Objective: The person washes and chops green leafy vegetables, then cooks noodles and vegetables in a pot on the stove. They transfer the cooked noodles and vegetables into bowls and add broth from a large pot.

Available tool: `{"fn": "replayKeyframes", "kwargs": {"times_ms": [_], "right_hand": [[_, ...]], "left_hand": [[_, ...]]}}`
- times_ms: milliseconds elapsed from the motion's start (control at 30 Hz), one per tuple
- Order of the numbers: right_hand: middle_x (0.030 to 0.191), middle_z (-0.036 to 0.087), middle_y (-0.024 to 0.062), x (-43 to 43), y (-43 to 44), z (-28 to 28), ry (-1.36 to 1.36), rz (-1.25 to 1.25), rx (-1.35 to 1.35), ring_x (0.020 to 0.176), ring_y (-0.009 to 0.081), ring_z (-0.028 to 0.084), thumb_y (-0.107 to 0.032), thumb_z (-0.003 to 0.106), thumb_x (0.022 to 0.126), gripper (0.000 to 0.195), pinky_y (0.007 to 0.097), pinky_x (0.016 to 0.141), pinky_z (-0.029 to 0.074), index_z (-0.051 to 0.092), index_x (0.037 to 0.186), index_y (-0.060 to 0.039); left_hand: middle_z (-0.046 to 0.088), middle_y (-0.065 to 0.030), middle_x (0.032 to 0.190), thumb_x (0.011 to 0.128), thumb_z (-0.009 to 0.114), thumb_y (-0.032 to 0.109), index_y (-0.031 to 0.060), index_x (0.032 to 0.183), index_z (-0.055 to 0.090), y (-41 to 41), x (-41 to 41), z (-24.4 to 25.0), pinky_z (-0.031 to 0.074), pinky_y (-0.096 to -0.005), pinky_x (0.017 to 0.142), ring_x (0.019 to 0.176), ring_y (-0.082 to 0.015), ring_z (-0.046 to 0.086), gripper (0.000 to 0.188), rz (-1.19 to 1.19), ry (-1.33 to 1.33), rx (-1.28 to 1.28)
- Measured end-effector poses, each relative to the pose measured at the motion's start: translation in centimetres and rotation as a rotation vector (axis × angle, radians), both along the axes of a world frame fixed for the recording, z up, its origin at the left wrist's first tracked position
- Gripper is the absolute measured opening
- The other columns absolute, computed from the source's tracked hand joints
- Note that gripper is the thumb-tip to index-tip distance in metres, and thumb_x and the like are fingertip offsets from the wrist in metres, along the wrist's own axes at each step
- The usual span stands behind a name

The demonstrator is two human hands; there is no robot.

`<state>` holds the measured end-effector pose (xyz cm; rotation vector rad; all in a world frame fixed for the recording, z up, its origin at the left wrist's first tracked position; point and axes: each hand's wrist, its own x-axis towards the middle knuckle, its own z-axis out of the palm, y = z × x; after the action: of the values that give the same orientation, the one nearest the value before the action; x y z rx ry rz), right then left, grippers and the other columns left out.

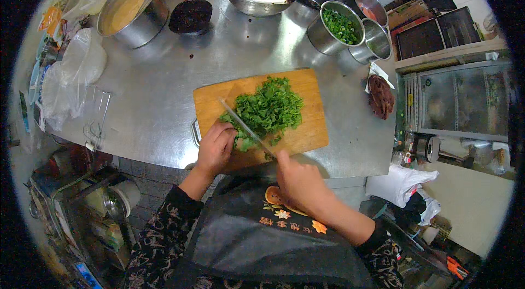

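Chopped leafy herbs, which look like cilantro (270,106), lie heaped on a wooden cutting board (309,96). My right hand (305,184) grips the handle of a kitchen knife (250,131). Its blade is seen nearly edge-on and slants to the upper left, beside the heap and partly over the leaves. With bent fingers, my left hand (216,143) holds down a small bunch of the herb just left of the blade. The knife's handle is mostly hidden by my right hand. A metal loop handle (195,133) sticks out at the board's left edge.
On the steel table (156,92) stand a large bowl of dark sauce (262,5), a pot of chopped scallions (324,36), an empty-looking metal pot (371,53) and a pot of tan liquid (143,26). A brown cloth (380,96) lies right; a wire rack (98,112) sits left.
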<state>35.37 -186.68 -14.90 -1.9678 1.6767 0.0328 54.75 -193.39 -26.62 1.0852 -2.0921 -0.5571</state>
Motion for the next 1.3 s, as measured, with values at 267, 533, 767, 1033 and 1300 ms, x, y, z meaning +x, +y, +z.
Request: {"fn": "replayKeyframes", "kwargs": {"times_ms": [267,533,767,1033,1300], "right_hand": [[0.064,0.058,0.0212,1.0,-1.0,-3.7,0.01,-0.08,0.034,0.058,0.041,0.057,-0.011,0.048,0.081,0.018,0.0502,0.052,0.045,0.037,0.094,-0.0043],[0.06,0.057,0.0184,-0.7,0.1,-1.9,-0.089,-0.101,-0.081,0.052,0.04,0.055,-0.012,0.05,0.08,0.021,0.0499,0.046,0.044,0.039,0.096,-0.0049],[0.063,0.057,0.0194,0.3,0.8,-3.3,-0.076,-0.056,-0.038,0.056,0.041,0.056,-0.009,0.047,0.079,0.018,0.0516,0.05,0.044,0.037,0.093,-0.005],[0.064,0.057,0.0207,0.1,-0.9,-2.5,-0.043,-0.086,0.073,0.057,0.042,0.055,-0.011,0.048,0.08,0.019,0.0522,0.051,0.044,0.036,0.093,-0.0032],[0.064,0.058,0.0188,0.3,0.6,-2.4,-0.026,0.042,0.002,0.056,0.0393,0.057,-0.01,0.048,0.079,0.018,0.0502,0.049,0.045,0.037,0.091,-0.0036]], "left_hand": [[0.06,-0.0101,0.095,0.066,0.061,-0.003,0.0022,0.089,0.061,0.8,0.0,0.6,0.046,-0.037,0.078,0.088,-0.0297,0.054,0.024,-0.011,-0.085,-0.015],[0.058,-0.012,0.092,0.071,0.059,-0.001,0.0012,0.087,0.058,0.9,0.5,0.4,0.048,-0.0343,0.073,0.083,-0.0289,0.057,0.016,0.001,-0.012,0.023],[0.059,-0.0108,0.091,0.068,0.059,-0.002,0.0018,0.085,0.058,0.7,-0.1,-0.2,0.048,-0.0355,0.072,0.084,-0.0288,0.056,0.018,-0.002,-0.038,-0.015],[0.059,-0.0099,0.09,0.068,0.058,-0.001,0.0034,0.085,0.059,1.9,0.5,0.5,0.048,-0.0356,0.073,0.085,-0.0286,0.056,0.018,0.002,-0.085,-0.1],[0.059,-0.0101,0.086,0.067,0.059,-0.001,0.003,0.081,0.058,1.7,0.3,0.1,0.048,-0.0345,0.07,0.08,-0.0276,0.057,0.014,0.038,-0.048,-0.08]]}}
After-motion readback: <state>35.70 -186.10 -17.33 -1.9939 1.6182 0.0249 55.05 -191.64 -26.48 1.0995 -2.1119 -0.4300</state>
